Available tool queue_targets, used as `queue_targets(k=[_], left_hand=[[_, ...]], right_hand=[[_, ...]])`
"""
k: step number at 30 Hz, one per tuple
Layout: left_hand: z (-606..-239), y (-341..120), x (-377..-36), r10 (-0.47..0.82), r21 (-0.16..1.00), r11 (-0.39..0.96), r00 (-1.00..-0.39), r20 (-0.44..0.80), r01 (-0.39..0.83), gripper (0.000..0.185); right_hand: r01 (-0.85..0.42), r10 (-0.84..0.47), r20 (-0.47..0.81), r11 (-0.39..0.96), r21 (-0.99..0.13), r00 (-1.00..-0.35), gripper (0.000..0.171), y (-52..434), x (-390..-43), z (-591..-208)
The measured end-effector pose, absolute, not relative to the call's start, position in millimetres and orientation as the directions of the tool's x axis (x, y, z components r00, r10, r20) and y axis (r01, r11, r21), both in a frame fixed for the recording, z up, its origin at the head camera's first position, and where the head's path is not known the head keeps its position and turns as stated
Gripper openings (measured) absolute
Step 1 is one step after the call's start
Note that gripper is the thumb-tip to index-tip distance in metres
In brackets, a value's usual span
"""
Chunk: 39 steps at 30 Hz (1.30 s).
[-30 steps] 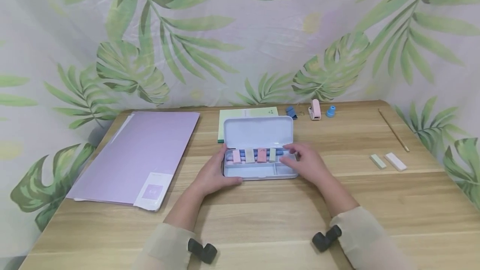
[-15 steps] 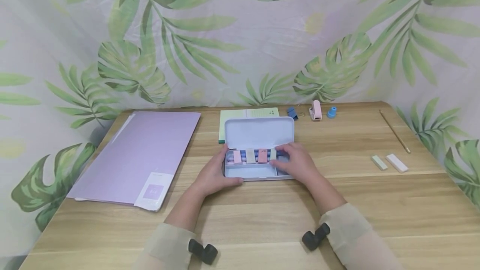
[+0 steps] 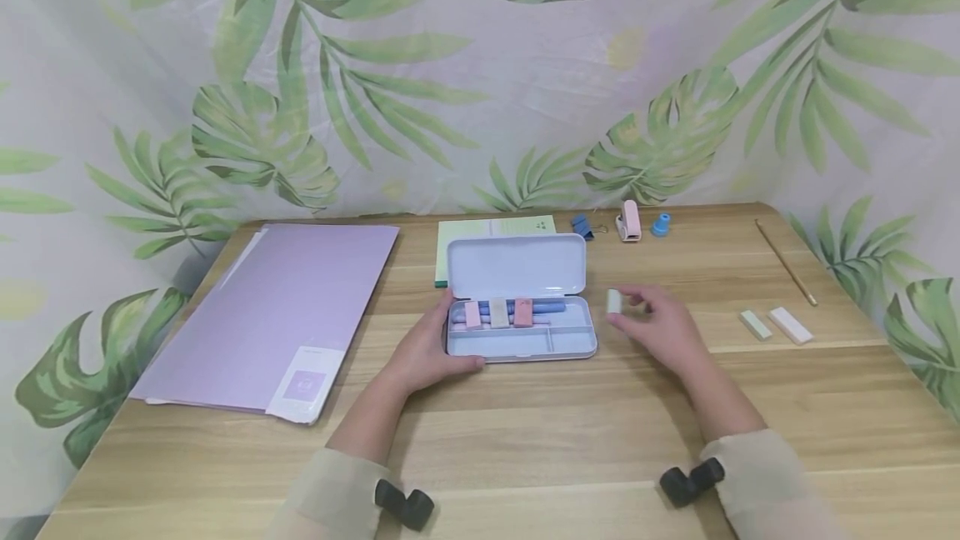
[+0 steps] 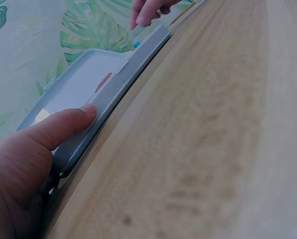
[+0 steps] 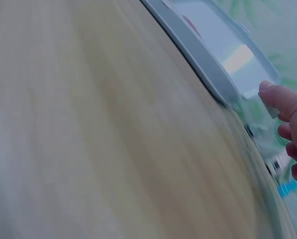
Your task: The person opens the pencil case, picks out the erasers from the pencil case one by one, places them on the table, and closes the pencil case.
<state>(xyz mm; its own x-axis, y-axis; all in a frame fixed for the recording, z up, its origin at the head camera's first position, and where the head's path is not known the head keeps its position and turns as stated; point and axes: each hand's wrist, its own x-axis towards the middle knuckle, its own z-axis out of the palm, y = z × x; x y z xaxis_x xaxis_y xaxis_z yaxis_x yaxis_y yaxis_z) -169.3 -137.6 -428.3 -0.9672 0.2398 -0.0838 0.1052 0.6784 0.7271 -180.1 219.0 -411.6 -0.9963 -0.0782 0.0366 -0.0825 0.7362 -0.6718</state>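
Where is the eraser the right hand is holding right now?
In the head view, the pale eraser is pinched in the right hand, just right of the open pencil case and left of the pencil.

One pale-blue rectangular case (image 3: pixel 495 345) marks the dial's centre. Pastel oblong eraser-like blocks (image 3: pixel 498 313) number six: three inside it, one (image 3: pixel 614 301) pinched by the right hand (image 3: pixel 663 332), two (image 3: pixel 791 325) at 3 o'clock. Slim pens (image 3: pixel 546 307) number at least two. One brown wooden pencil (image 3: pixel 786 262) lies near 3, one pink stapler (image 3: pixel 630 221) and one blue conical piece (image 3: pixel 661 225) at 2, one blue binder clip (image 3: pixel 582 227) near 1, one pale-green notebook (image 3: pixel 480 227) near 12, one lilac folder (image 3: pixel 292 298) at 9. Hands total two.
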Motion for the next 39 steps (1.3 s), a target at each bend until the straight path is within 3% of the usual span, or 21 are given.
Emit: queue_targets(k=[9,15,26,32,39], left_hand=[[-429,-137,-170,0.248,0.719,0.685,-0.966,-0.078,0.118,0.124],[-428,-137,-169,0.234,0.712,0.695,-0.968,-0.092,0.101,0.124],[-429,-137,-169,0.237,0.715,0.691,-0.968,-0.083,0.109,0.124],[-430,-137,-169,0.242,0.717,0.687,-0.967,-0.073,0.118,0.123],[-429,-137,-169,0.243,0.720,0.684,-0.967,-0.074,0.117,0.123]], right_hand=[[-0.034,0.044,0.119,0.808,-0.588,-0.992,0.058,302,-160,-416],[-0.040,0.051,0.153,0.842,-0.538,-0.987,0.055,334,-152,-422],[-0.083,0.005,0.187,0.884,-0.461,-0.982,0.046,348,-147,-428],[-0.053,0.033,0.168,0.874,-0.482,-0.985,0.044,348,-146,-427],[-0.041,0.031,0.126,0.847,-0.531,-0.992,0.052,332,-148,-418]])
